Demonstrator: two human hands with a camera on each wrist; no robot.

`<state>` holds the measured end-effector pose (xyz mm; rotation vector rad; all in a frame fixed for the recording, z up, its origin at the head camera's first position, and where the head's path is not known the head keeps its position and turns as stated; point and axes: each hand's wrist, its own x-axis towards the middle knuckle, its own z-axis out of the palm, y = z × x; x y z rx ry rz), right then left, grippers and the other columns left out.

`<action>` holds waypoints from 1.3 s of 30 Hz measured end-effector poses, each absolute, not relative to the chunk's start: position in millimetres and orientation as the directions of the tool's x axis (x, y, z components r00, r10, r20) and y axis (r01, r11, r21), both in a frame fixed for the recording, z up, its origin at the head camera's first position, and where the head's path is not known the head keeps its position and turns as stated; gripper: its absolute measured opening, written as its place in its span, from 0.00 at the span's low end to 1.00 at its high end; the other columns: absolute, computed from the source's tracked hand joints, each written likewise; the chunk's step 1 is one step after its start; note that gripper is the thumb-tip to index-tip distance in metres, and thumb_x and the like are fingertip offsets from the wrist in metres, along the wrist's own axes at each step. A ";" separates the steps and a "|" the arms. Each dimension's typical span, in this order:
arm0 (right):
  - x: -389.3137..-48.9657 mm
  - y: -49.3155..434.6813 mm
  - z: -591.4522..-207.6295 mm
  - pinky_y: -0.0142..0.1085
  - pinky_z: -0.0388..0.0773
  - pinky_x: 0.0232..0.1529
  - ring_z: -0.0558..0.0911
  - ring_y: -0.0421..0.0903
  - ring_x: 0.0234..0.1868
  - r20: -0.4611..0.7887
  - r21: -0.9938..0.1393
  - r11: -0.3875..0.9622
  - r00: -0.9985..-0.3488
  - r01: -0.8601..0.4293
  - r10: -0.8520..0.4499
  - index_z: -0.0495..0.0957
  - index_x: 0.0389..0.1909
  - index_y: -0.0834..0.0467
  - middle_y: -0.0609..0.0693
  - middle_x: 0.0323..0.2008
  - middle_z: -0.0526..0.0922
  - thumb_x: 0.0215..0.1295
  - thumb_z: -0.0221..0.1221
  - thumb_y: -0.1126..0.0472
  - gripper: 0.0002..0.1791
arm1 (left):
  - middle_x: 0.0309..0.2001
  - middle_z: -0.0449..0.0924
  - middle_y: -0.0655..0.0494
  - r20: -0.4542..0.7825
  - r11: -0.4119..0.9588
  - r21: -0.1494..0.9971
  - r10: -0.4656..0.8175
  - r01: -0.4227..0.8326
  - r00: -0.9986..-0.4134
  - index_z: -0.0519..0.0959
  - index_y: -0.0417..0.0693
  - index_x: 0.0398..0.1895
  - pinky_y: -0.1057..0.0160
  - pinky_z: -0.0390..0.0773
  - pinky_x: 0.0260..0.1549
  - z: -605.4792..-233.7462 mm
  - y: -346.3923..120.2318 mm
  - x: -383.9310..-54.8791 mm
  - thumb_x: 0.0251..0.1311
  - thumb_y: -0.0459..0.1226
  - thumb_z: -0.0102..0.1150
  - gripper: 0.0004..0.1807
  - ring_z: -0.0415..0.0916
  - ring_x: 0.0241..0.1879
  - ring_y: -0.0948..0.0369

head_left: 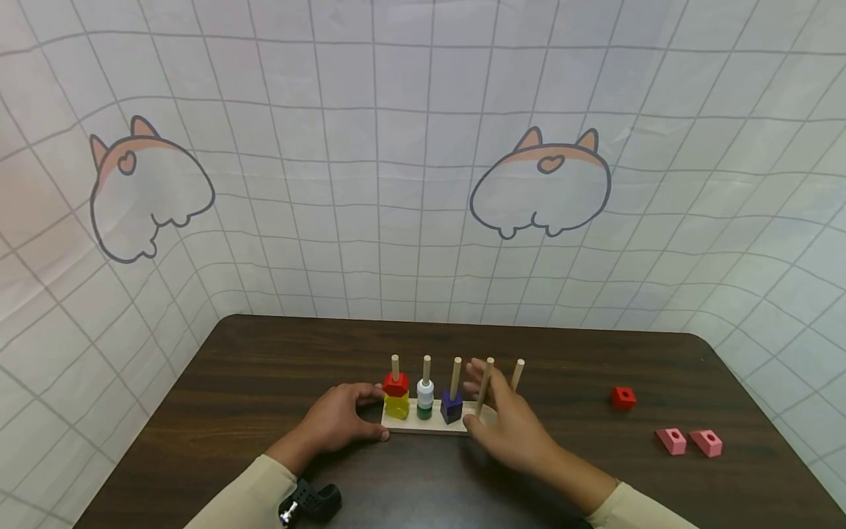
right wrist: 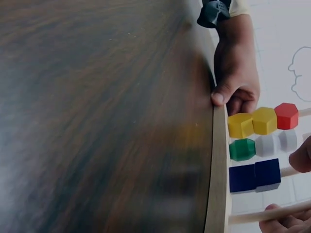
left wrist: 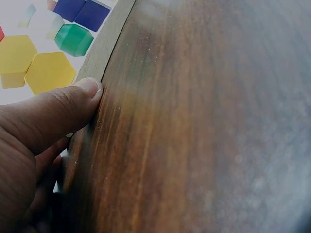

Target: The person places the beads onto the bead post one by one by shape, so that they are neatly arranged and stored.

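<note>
A pale wooden pegboard [head_left: 423,426] with upright pegs stands between my hands. My left hand [head_left: 337,417] grips its left end, thumb [left wrist: 87,90] on the front edge. The leftmost peg carries yellow hexagonal blocks [right wrist: 265,121] under a red block [head_left: 396,384]. White beads [head_left: 425,389] sit above a green bead [right wrist: 242,149] on the second, and dark blue blocks [right wrist: 254,175] fill the lower third peg. My right hand [head_left: 512,426] surrounds the bare fourth peg [head_left: 485,386], its thumb in front, fingers [right wrist: 284,223] behind. Beside it rises the bare fifth peg [head_left: 518,373].
On the right of the dark wooden table [head_left: 277,349] lie a red block [head_left: 623,398] and two pink wedge-shaped blocks, one pink wedge [head_left: 673,441] left of the other pink wedge [head_left: 707,443]. A white grid-patterned cloth [head_left: 317,220] hangs behind the table.
</note>
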<state>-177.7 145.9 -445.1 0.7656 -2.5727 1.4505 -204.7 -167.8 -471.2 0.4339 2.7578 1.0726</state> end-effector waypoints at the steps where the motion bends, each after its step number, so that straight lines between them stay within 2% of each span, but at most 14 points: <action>1: -176.2 148.6 -444.6 0.47 0.73 0.64 0.77 0.56 0.65 0.315 -0.767 0.429 -0.863 -0.477 -0.395 0.54 0.77 0.62 0.62 0.73 0.66 0.62 0.66 0.73 0.45 | 0.57 0.84 0.54 -0.035 0.702 0.680 0.322 0.213 -0.946 0.84 0.53 0.56 0.40 0.72 0.60 -471.3 -168.0 -204.7 0.44 0.51 0.83 0.33 0.76 0.62 0.50; 7: -168.7 167.2 -442.1 0.48 0.75 0.61 0.76 0.58 0.66 0.331 -0.697 0.442 -0.800 -0.565 -0.501 0.48 0.79 0.64 0.63 0.74 0.64 0.65 0.65 0.72 0.47 | 0.58 0.84 0.53 -0.036 0.702 0.679 0.324 0.215 -0.945 0.84 0.53 0.56 0.40 0.71 0.61 -470.9 -168.1 -204.3 0.44 0.51 0.83 0.33 0.76 0.62 0.49; 13: -164.2 188.5 -441.1 0.43 0.80 0.56 0.82 0.57 0.59 0.339 -0.671 0.436 -0.771 -0.600 -0.539 0.56 0.76 0.64 0.63 0.67 0.75 0.66 0.64 0.71 0.40 | 0.59 0.83 0.53 -0.034 0.700 0.681 0.322 0.214 -0.946 0.83 0.54 0.56 0.40 0.72 0.61 -471.0 -168.8 -204.4 0.44 0.51 0.83 0.33 0.76 0.62 0.49; 18: -163.7 209.5 -442.7 0.42 0.82 0.53 0.85 0.49 0.55 0.346 -0.659 0.455 -0.778 -0.599 -0.524 0.67 0.70 0.58 0.55 0.63 0.80 0.66 0.65 0.72 0.32 | 0.59 0.83 0.53 -0.036 0.703 0.680 0.316 0.209 -0.948 0.83 0.54 0.56 0.39 0.71 0.61 -472.2 -169.4 -204.8 0.44 0.51 0.83 0.33 0.75 0.63 0.49; 21: -164.5 221.6 -444.5 0.42 0.83 0.50 0.86 0.47 0.51 0.354 -0.640 0.486 -0.789 -0.596 -0.502 0.73 0.64 0.57 0.51 0.56 0.84 0.67 0.65 0.71 0.26 | 0.59 0.83 0.53 -0.041 0.706 0.679 0.313 0.203 -0.949 0.84 0.55 0.56 0.39 0.71 0.61 -473.6 -169.7 -205.2 0.44 0.52 0.83 0.33 0.75 0.63 0.49; 25: -167.1 239.0 -448.5 0.42 0.84 0.45 0.86 0.43 0.46 0.395 -0.601 0.539 -0.806 -0.590 -0.441 0.77 0.58 0.57 0.47 0.48 0.86 0.65 0.66 0.71 0.22 | 0.60 0.82 0.53 -0.038 0.709 0.675 0.313 0.207 -0.949 0.84 0.55 0.56 0.40 0.71 0.62 -474.0 -169.8 -204.9 0.44 0.52 0.83 0.34 0.75 0.63 0.49; 29: -171.2 261.6 -451.3 0.46 0.83 0.44 0.84 0.40 0.44 0.413 -0.546 0.644 -0.841 -0.536 -0.350 0.79 0.56 0.56 0.41 0.45 0.86 0.64 0.68 0.70 0.20 | 0.60 0.82 0.52 -0.034 0.708 0.673 0.318 0.214 -0.947 0.84 0.55 0.56 0.40 0.71 0.62 -473.5 -169.4 -204.1 0.44 0.52 0.83 0.33 0.75 0.63 0.49; 33: -179.8 288.3 -451.6 0.47 0.82 0.41 0.84 0.47 0.42 0.389 -0.519 0.722 -0.878 -0.458 -0.278 0.79 0.58 0.57 0.44 0.47 0.86 0.66 0.68 0.66 0.20 | 0.60 0.82 0.52 -0.033 0.710 0.670 0.318 0.215 -0.947 0.84 0.55 0.56 0.39 0.71 0.61 -473.4 -169.1 -203.8 0.44 0.52 0.83 0.33 0.75 0.63 0.48; 39: -192.8 326.3 -452.6 0.59 0.80 0.48 0.83 0.61 0.52 0.319 -0.519 0.774 -0.922 -0.362 -0.218 0.76 0.62 0.61 0.57 0.53 0.83 0.69 0.66 0.62 0.22 | 0.61 0.81 0.51 -0.027 0.710 0.671 0.310 0.213 -0.950 0.84 0.55 0.55 0.40 0.71 0.62 -471.4 -168.7 -204.6 0.44 0.51 0.83 0.33 0.75 0.63 0.49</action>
